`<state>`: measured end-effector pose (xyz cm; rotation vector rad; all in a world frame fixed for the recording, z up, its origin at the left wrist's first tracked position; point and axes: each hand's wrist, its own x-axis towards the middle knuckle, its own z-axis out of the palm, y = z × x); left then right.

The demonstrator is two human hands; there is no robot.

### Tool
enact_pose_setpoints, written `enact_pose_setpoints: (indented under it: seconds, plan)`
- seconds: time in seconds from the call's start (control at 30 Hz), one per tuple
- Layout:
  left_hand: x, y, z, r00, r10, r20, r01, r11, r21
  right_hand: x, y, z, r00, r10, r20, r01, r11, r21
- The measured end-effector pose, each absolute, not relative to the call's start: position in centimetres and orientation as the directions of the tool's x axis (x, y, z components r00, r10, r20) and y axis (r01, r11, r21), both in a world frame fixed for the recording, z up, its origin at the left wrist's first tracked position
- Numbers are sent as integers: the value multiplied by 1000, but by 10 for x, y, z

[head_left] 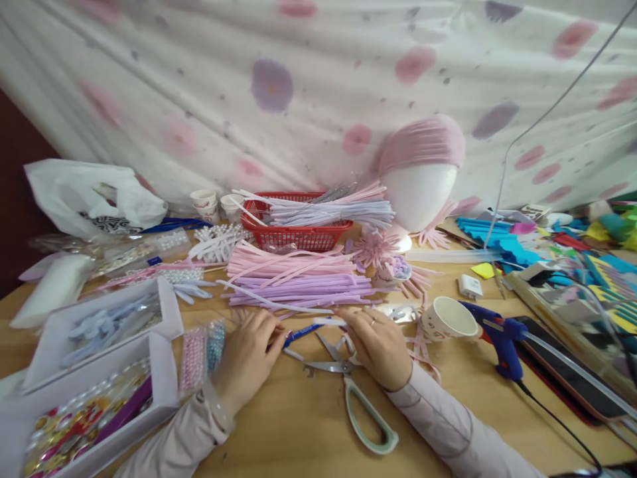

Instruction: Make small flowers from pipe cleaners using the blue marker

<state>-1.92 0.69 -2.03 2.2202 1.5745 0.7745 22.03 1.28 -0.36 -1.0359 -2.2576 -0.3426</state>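
My left hand is closed at the table's middle, fingers curled round the near end of a blue pen. My right hand has bent fingers closed over the end of a short white pipe cleaner. Under its fingers lie open scissors with pale green handles, their blades partly covered. A pale pipe cleaner piece rests by the blades. One long pale pipe cleaner stretches from the bundles toward my right fingertips; whether it touches them I cannot tell.
Pink and purple pipe cleaners lie before a red basket. White boxes of beads stand left. A paper cup, blue glue gun and phone are right. Behind stands a white head form.
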Motion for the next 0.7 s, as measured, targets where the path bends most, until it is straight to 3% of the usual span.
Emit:
enact_pose_setpoints:
  seconds: [0.13,0.23,0.37,0.47,0.7]
  plan:
    - [-14,7,-20,313,920,236,853,-382,356,219,14,-5,-453,631,631,761,641,-95]
    - [-13,7,-18,302,914,270,866,-381,323,218,13,-6,-457,612,645,728,675,-124]
    - [-16,8,-14,297,896,329,799,-422,429,214,9,-1,-538,555,634,643,757,-117]
    - [-20,7,-7,407,862,302,659,-506,557,209,8,12,-593,527,608,579,805,-132]
    - [-27,4,13,655,732,187,337,-504,795,195,10,71,-779,530,336,439,843,-311]
